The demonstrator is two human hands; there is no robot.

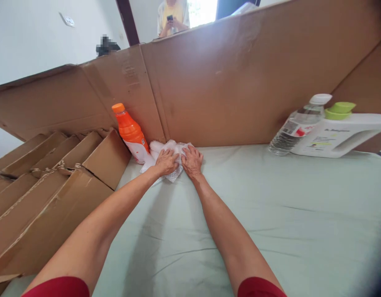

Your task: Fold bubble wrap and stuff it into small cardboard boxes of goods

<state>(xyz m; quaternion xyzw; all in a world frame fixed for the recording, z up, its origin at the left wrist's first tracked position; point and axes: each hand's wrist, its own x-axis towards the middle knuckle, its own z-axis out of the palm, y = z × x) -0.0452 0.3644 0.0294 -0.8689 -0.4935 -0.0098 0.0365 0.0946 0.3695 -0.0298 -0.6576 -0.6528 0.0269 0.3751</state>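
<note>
Both hands press a white bundle of wrap at the foot of a cardboard wall.

A tall cardboard wall (240, 82) stands along the far edge of a surface under a pale green sheet (271, 214), with folded cardboard boxes (48, 185) at the left. A white jug (339, 136) with a green cap and a clear water bottle (297, 126) lie at the right. An orange bottle (131, 134) leans just left of the white wrap (168, 148). The left hand (166, 161) and right hand (192, 161) rest side by side, palms down, fingers bent over the wrap, pressing rather than clasping it.
</note>
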